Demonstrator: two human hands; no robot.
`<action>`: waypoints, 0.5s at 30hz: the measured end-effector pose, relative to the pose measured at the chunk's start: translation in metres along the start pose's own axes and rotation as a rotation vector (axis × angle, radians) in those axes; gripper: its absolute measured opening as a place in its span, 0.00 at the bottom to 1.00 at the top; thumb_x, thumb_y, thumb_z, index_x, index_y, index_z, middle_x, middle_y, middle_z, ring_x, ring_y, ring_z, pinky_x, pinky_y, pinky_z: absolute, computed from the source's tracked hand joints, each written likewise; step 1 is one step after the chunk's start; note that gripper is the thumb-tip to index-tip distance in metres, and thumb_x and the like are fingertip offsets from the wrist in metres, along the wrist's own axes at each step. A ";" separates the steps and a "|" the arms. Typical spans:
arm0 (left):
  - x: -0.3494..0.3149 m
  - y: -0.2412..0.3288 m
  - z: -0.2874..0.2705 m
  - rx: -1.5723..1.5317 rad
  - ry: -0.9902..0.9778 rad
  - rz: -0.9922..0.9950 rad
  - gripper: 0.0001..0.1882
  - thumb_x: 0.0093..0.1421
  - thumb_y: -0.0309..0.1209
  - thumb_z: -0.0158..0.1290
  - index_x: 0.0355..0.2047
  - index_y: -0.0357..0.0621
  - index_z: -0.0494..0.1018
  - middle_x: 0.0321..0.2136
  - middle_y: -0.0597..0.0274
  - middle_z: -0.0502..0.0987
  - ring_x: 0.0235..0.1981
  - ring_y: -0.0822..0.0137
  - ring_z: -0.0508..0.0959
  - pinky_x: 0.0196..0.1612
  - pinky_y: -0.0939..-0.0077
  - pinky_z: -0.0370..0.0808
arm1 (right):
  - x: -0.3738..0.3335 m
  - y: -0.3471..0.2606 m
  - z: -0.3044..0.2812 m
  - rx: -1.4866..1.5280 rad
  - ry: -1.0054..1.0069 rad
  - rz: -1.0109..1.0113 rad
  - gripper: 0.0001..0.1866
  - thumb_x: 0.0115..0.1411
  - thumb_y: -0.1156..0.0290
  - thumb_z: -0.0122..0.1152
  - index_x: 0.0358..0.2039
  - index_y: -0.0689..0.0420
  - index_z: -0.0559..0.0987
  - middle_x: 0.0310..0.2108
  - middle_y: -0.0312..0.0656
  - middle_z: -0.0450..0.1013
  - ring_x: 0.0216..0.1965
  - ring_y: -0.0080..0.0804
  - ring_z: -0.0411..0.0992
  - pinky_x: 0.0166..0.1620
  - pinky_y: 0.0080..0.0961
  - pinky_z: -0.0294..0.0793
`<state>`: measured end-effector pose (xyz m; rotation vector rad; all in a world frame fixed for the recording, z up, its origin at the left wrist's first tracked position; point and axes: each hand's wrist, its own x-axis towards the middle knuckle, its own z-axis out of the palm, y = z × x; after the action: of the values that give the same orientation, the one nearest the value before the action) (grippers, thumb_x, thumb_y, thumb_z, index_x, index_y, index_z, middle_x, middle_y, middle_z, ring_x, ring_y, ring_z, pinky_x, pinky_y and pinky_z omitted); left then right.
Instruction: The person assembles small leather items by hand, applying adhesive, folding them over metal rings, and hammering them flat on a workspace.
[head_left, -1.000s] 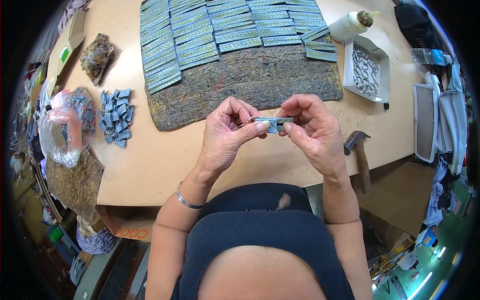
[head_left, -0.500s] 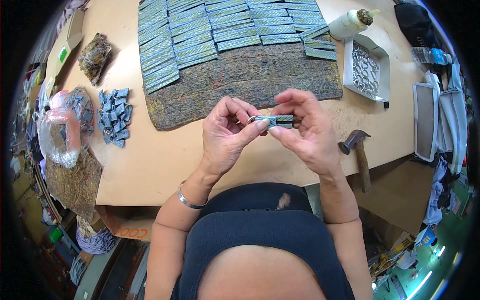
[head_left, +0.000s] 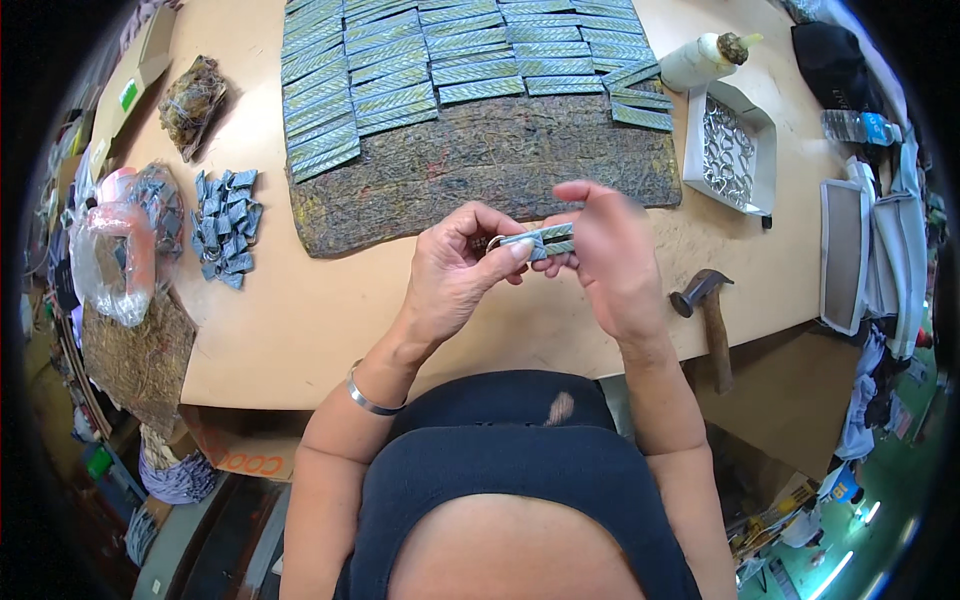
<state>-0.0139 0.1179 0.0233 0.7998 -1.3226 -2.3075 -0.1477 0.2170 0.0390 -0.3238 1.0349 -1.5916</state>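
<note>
Patterned blue-green strap (head_left: 560, 231): between my two hands, just above the worktop (head_left: 300, 340); its ringed end sits at my left fingers, the other end points to my right ones.
Left hand (head_left: 447, 262): fingers closed in a pinch on the strap, thumb on the near face, close beside the metal ring (head_left: 492, 243).
Right hand (head_left: 612, 262): blurred and partly spread, some fingertips beside and below the strap's free end; whether they grip it or only touch it, I cannot tell.
Small blue band (head_left: 538, 247): across the strap just right of my left thumb, with a dark gap between two strap layers beyond it, toward my right fingers.
Step in hand: seating the band, I judge; best to keep the left pinch firm near the ring, the two layers even, and nudge the band lightly so it sits square without twisting.
Strap rows (head_left: 470, 65): ahead of my fingers, laid on a fibrous mat (head_left: 480, 150).
Blue fabric pieces (head_left: 225, 225): heaped well to the left of my left fingers.
Metal rings (head_left: 728, 140): in a white box (head_left: 763, 170), ahead and right of my right fingers.
Hammer (head_left: 716, 340): right of my right hand and nearer my body.
</note>
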 end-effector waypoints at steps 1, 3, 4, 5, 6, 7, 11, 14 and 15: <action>0.001 0.001 -0.001 -0.045 -0.012 -0.015 0.07 0.52 0.24 0.53 0.31 0.36 0.68 0.25 0.62 0.73 0.24 0.77 0.72 0.27 0.85 0.71 | 0.000 0.000 -0.004 0.223 -0.022 0.082 0.15 0.56 0.75 0.50 0.43 0.64 0.66 0.32 0.44 0.70 0.32 0.29 0.71 0.35 0.19 0.71; 0.002 0.004 -0.001 -0.134 -0.038 -0.046 0.07 0.52 0.24 0.53 0.30 0.35 0.68 0.25 0.61 0.73 0.23 0.77 0.72 0.27 0.85 0.71 | -0.001 0.011 -0.013 0.322 -0.047 0.154 0.14 0.57 0.71 0.48 0.42 0.65 0.67 0.33 0.45 0.70 0.31 0.30 0.71 0.35 0.20 0.71; 0.002 0.004 -0.002 -0.124 -0.040 -0.056 0.07 0.52 0.24 0.53 0.30 0.35 0.68 0.25 0.61 0.73 0.23 0.77 0.72 0.27 0.85 0.71 | -0.002 0.016 -0.015 0.373 -0.061 0.192 0.14 0.58 0.69 0.47 0.42 0.65 0.68 0.34 0.46 0.71 0.31 0.31 0.71 0.35 0.20 0.71; 0.002 0.003 -0.002 -0.115 -0.043 -0.067 0.07 0.52 0.24 0.53 0.30 0.35 0.68 0.25 0.62 0.73 0.23 0.77 0.72 0.27 0.85 0.71 | -0.003 0.020 -0.013 0.444 -0.050 0.180 0.14 0.57 0.70 0.50 0.41 0.65 0.69 0.34 0.46 0.71 0.30 0.29 0.71 0.35 0.20 0.72; 0.002 0.003 -0.002 -0.105 -0.046 -0.078 0.07 0.52 0.24 0.53 0.30 0.35 0.68 0.25 0.62 0.73 0.22 0.77 0.72 0.27 0.86 0.71 | -0.003 0.020 -0.014 0.417 -0.065 0.171 0.14 0.56 0.70 0.51 0.41 0.65 0.70 0.33 0.46 0.71 0.30 0.29 0.71 0.35 0.20 0.72; 0.001 0.004 -0.001 -0.083 -0.041 -0.059 0.07 0.52 0.24 0.53 0.30 0.35 0.68 0.25 0.62 0.73 0.22 0.78 0.72 0.26 0.86 0.71 | -0.003 0.021 -0.015 0.394 -0.078 0.162 0.15 0.56 0.70 0.52 0.41 0.65 0.70 0.33 0.45 0.71 0.30 0.28 0.71 0.34 0.20 0.72; -0.002 0.005 0.001 -0.012 -0.027 -0.012 0.07 0.52 0.24 0.54 0.29 0.35 0.68 0.25 0.62 0.73 0.22 0.79 0.72 0.26 0.87 0.70 | -0.004 0.014 -0.013 0.257 -0.098 0.146 0.16 0.53 0.70 0.56 0.40 0.66 0.71 0.32 0.44 0.72 0.30 0.25 0.71 0.34 0.19 0.72; -0.004 0.003 0.001 0.014 -0.019 -0.005 0.07 0.52 0.24 0.54 0.29 0.35 0.68 0.24 0.63 0.73 0.22 0.79 0.72 0.26 0.88 0.70 | -0.005 0.010 -0.014 0.155 -0.091 0.154 0.16 0.53 0.70 0.57 0.39 0.67 0.71 0.32 0.43 0.72 0.29 0.24 0.70 0.33 0.18 0.72; -0.005 0.002 0.001 0.020 -0.016 -0.004 0.07 0.52 0.24 0.54 0.29 0.35 0.69 0.24 0.63 0.73 0.22 0.79 0.72 0.26 0.88 0.70 | -0.006 0.008 -0.013 0.102 -0.080 0.153 0.15 0.53 0.70 0.57 0.38 0.67 0.72 0.31 0.42 0.72 0.28 0.23 0.70 0.33 0.18 0.71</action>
<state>-0.0107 0.1199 0.0269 0.7921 -1.3546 -2.3119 -0.1495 0.2283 0.0272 -0.2318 0.8924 -1.4762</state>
